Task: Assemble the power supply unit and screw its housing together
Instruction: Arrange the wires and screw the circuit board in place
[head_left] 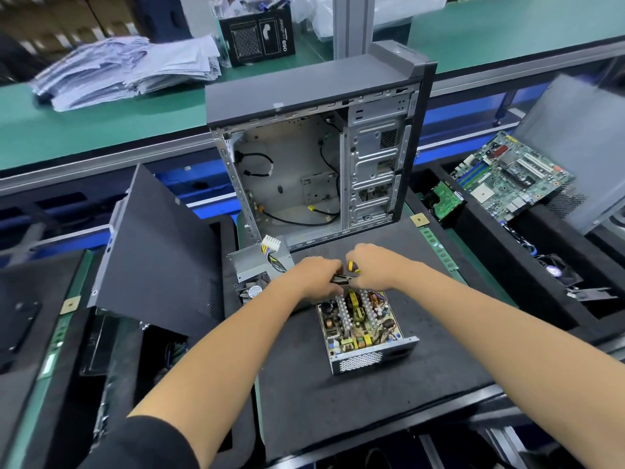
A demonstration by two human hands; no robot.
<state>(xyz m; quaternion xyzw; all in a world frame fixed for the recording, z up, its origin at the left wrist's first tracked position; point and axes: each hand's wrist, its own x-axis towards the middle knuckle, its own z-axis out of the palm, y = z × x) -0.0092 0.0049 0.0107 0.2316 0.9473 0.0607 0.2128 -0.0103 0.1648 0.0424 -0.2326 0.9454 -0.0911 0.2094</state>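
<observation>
So the PSU [363, 328] is sitting open on the black foam mat [372, 394], right in the middle, just in front of the empty PC case [314, 157]. The lid's off, so you can see the whole board: two rows of silver heatsink fins down the middle, a yellow transformer, a copper-wound coil near the far end and a few dark caps on the right. The near end of the housing is a black metal wall with a perforated mesh vent.

Both hands are bunched together over the far end of the PSU. The left hand [316, 277] is curled around a bundle of dark cables or something similar, too blurry to tell exactly what. The right hand [370, 267] is curled too, with a bit of yellow-and-black handle [352, 265] poking out by the thumb, probably a screwdriver.

Just left of the hands there's a grey metal cover [252, 265] with a white connector [271, 244] and coloured wires sticking up, and a small fan [252, 291] with a round sticker below it.

The only readable text is on the black box [258, 37] on the green bench [101, 123] at the back, which says "850" sideways. A motherboard [514, 177] leans off to the right and a dark side panel [159, 252] to the left.
</observation>
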